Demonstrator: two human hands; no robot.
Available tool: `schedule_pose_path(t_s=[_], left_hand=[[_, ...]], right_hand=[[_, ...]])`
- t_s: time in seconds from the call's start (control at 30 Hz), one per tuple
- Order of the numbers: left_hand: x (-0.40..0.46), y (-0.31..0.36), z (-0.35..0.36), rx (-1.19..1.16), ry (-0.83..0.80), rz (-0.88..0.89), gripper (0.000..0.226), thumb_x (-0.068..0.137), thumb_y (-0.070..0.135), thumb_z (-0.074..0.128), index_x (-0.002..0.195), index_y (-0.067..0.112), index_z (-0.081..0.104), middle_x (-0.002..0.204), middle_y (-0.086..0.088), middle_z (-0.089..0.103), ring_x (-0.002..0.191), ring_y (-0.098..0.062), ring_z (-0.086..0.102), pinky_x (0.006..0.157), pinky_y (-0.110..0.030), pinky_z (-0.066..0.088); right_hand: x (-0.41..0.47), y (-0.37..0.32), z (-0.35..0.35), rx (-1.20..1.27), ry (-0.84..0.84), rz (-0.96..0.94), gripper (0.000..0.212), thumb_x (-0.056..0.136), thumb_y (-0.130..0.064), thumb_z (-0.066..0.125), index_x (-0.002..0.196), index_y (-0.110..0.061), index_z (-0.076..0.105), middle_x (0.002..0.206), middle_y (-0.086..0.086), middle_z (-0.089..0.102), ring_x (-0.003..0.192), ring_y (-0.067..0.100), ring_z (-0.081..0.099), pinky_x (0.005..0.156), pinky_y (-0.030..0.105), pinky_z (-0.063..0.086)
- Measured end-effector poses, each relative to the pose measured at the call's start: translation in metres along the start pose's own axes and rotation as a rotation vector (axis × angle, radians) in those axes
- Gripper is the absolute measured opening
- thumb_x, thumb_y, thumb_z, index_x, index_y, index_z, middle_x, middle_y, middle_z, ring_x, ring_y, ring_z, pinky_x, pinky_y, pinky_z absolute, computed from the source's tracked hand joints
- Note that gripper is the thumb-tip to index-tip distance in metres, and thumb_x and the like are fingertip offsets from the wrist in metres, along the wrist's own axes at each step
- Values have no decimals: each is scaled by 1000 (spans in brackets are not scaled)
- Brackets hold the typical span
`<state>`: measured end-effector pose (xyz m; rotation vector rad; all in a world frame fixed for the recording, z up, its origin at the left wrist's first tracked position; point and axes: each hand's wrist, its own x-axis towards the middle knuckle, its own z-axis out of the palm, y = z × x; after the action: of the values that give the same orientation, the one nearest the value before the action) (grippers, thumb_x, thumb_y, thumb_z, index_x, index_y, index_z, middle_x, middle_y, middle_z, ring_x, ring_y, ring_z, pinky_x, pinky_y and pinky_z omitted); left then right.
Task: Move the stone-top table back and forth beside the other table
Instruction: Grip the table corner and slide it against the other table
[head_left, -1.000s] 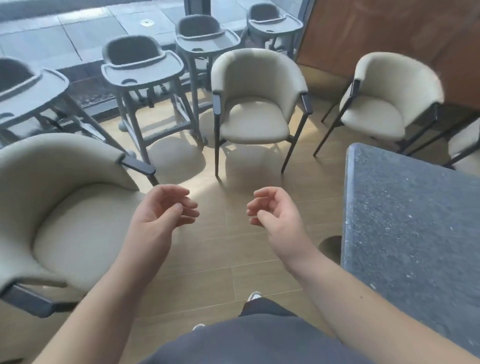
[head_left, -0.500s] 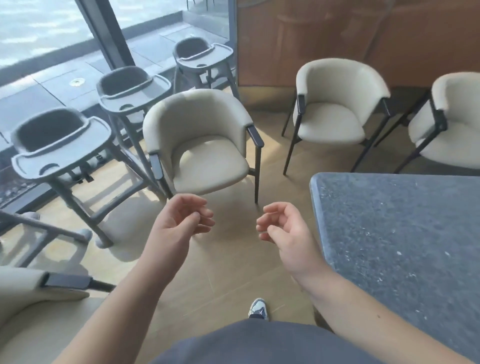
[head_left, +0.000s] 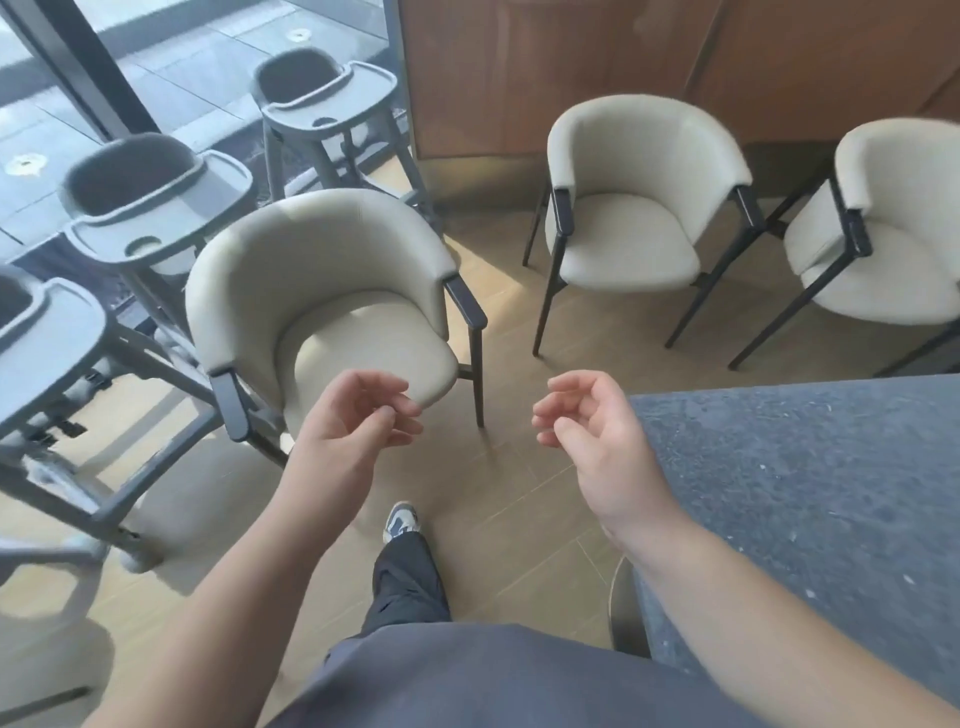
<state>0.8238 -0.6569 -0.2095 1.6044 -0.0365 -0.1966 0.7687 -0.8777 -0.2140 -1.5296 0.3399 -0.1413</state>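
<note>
Left hand: the left hand (head_left: 358, 415) is raised in front of the body over the wooden floor (head_left: 519, 499), palm turned inward, its fingers (head_left: 400, 410) loosely curled and holding nothing.
Right hand: the right hand (head_left: 597, 431) is raised level with the left, well apart from it, its fingers (head_left: 550, 415) also loosely curled round nothing; its back lies just beside the near corner of the table, and contact with it cannot be told.
Stone-top table: the stone-top table (head_left: 810, 483) fills the lower right, a dark grey speckled surface whose near left corner sits next to the right wrist; the right forearm crosses over its left edge.
Table base: a rounded metallic base (head_left: 626, 608) shows under the left edge of the top.
Nearest armchair: a cream armchair (head_left: 332, 301) with dark arms and legs stands just beyond the left hand, its seat facing the person.
Other armchairs: a second cream armchair (head_left: 639, 197) stands before the wooden wall panel (head_left: 571, 62), and a third (head_left: 893, 228) is to its right, beyond the table's far edge.
High chairs: three grey high chairs with trays line the left side by the window, the far one (head_left: 327, 98), the middle one (head_left: 150, 208) and the near one (head_left: 47, 332).
Person: a dark trouser leg (head_left: 405, 577) and a sneaker (head_left: 400, 519) point forward between the arms.
</note>
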Motion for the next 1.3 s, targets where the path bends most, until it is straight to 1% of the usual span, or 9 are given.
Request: schedule_pose_path(t_s=[0.13,0.3,0.47,0.57,0.67,0.77,0.87,1.13,1.3], left_hand=[[87,2,-8,6,-57,4,34,99,-14,39,103,10,63,84,1,71,81,-20,70,81,-34,60],[197,18,-19,5,-165,-23,32,99,-15,39,102,8,62,83,-1,71,79,-20,68,85,-43,57],[287,41,6,41,-406,-27,33,98,-16,39,102,7,62,85,-1,70,79,-19,68,82,-36,56],[324,51,53,50,-559,-37,30,99,-16,37,105,2,60,85,-1,69,78,-18,67,79,-31,56],[343,54,109,45,-699,-44,28,100,-13,39,105,5,60,85,1,70,78,-16,68,76,-25,56],[358,54,169,76,-826,-49,27,100,-13,39,104,4,59,85,1,70,79,-16,68,78,-27,57],[377,55,228,103,-901,-22,24,100,-14,39,107,1,58,88,-4,69,81,-20,67,82,-35,58],[407,79,367,223,-1066,57,28,99,-12,40,107,6,60,90,-1,71,83,-20,69,81,-31,58],[410,82,429,268,-1182,54,28,99,-13,40,109,4,60,89,0,71,84,-22,69,83,-34,58]], right_hand=[[69,-2,13,-24,100,4,36,93,17,40,111,-10,56,91,0,67,87,11,66,83,30,57],[156,-13,40,-14,228,12,39,92,18,39,108,-12,57,91,1,66,85,10,66,80,28,56],[210,-27,46,-14,330,-22,38,92,15,42,110,-15,57,93,-4,67,90,12,67,85,28,56],[224,-36,25,7,446,-20,37,92,14,42,110,-15,57,95,-2,67,91,13,66,87,32,57],[229,-41,-9,18,561,-23,38,91,12,42,111,-16,57,98,0,66,93,14,65,89,34,56],[232,-38,-50,47,692,-4,39,93,17,41,112,-13,56,98,1,65,92,12,65,88,32,56],[234,-33,-94,66,802,-5,39,92,18,40,113,-10,56,97,2,65,91,12,65,87,30,56],[260,-27,-206,82,969,52,38,93,16,42,110,-15,57,101,7,66,92,13,65,90,33,56],[264,-28,-250,139,1095,12,39,93,16,42,110,-14,57,95,0,67,89,11,66,84,25,55]])
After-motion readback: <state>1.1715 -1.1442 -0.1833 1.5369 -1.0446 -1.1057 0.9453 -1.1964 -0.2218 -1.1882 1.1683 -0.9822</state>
